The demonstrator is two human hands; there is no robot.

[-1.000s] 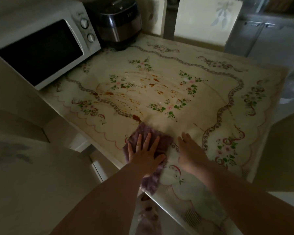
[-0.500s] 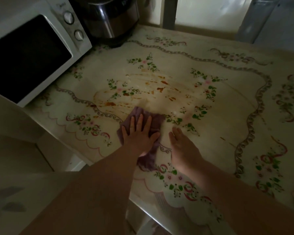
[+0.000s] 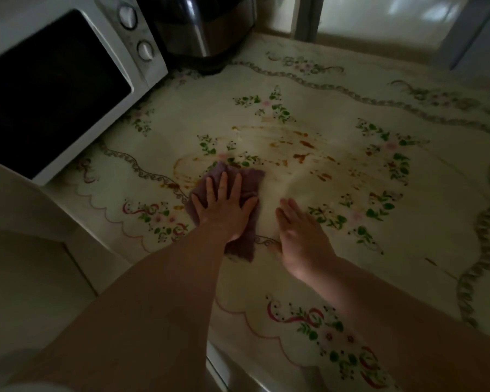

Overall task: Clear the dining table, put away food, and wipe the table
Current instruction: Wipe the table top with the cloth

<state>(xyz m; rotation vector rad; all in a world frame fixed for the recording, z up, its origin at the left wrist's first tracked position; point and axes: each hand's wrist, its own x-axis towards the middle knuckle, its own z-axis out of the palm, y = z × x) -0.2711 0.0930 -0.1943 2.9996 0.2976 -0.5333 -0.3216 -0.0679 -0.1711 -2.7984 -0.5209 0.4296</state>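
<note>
Nearest us, two bare forearms reach over the table (image 3: 408, 193) and its flowered cloth, and our left hand (image 3: 224, 210) lies flat with fingers spread wide, pressing down on the purple rag (image 3: 246, 236) without gripping it. Just beside it our right hand (image 3: 300, 239) rests open on the cloth, fingers together, holding nothing. Just past the rag's far edge we see orange-brown smears (image 3: 300, 154) across the middle of the table, and at the far left corner the white microwave (image 3: 68, 80) stands beside a dark steel cooker (image 3: 204, 26)
</note>
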